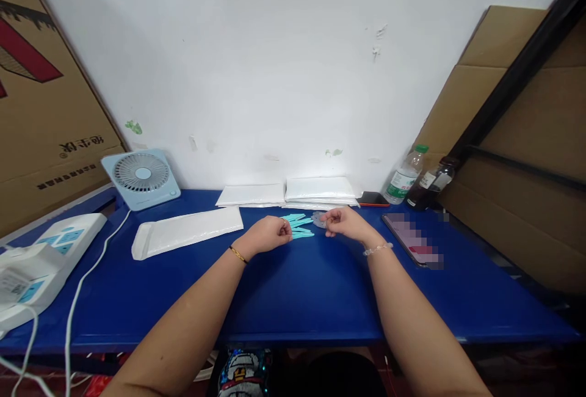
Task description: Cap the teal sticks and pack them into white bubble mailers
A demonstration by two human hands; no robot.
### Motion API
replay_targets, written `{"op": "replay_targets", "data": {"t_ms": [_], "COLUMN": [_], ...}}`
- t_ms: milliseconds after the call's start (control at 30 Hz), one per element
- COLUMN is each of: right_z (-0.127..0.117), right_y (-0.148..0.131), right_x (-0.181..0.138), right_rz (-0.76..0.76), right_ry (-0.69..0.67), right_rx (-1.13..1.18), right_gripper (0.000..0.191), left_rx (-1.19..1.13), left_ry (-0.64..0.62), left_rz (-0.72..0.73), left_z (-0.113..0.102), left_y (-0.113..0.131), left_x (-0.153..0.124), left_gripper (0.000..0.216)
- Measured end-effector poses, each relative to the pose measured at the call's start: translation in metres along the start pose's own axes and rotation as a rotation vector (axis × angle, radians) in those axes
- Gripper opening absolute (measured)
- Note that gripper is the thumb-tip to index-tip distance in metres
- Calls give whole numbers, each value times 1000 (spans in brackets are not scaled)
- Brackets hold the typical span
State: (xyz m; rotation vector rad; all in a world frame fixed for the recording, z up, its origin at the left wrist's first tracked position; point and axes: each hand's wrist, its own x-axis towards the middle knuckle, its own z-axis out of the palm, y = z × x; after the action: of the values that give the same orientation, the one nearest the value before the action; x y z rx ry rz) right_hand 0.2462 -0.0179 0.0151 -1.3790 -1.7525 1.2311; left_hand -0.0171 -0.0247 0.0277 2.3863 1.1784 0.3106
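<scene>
Several thin turquoise strips [301, 233] lie on the blue table in front of me, fanned out between my two hands. My left hand [273, 233] is closed at their left ends, thumb and fingers pinched together; its fingers hide part of them. Just to the right, my right hand [343, 223] pinches a small, clear greyish piece [318, 220] that looks like plastic. This piece is close to the strips' right ends; whether it touches them I cannot tell.
A long white padded envelope [190, 232] lies at left, with stacked white envelopes [320, 189] along the wall. Around the blue table [302, 299] stand a fan [143, 176], a power strip [68, 238], a phone [409, 239], a red-edged phone-like slab [373, 199], a water bottle [403, 178] and a dark bottle [428, 186].
</scene>
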Motion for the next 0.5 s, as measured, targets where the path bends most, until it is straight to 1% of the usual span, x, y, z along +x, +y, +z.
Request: {"op": "replay_targets", "data": {"t_ms": [100,167,233,300,400,500], "right_z": [-1,1,3,6,10,12], "right_y": [7,9,9,7,6,5], "right_x": [0,1,2,3,3,2], "right_rz": [21,-49,-132,-153,-114,-121], "right_ry": [-109,-118,-91,-90,-129,-119], "right_rx": [-190,-316,-387,-388,-351,-381], "right_gripper": [19,16,15,15,18,18], "left_rx": [98,156,182,186,184,179], "left_ry": [-24,-21,-18,-16,-13,-11], "left_rz": [-5,-8,-8,-11,-19,-17], "left_z": [3,5,7,7,8,9], "left_y": [-1,-1,1,2,2,-1], "left_x": [1,1,2,2,3,3], "left_gripper": [15,12,10,9,9,10]}}
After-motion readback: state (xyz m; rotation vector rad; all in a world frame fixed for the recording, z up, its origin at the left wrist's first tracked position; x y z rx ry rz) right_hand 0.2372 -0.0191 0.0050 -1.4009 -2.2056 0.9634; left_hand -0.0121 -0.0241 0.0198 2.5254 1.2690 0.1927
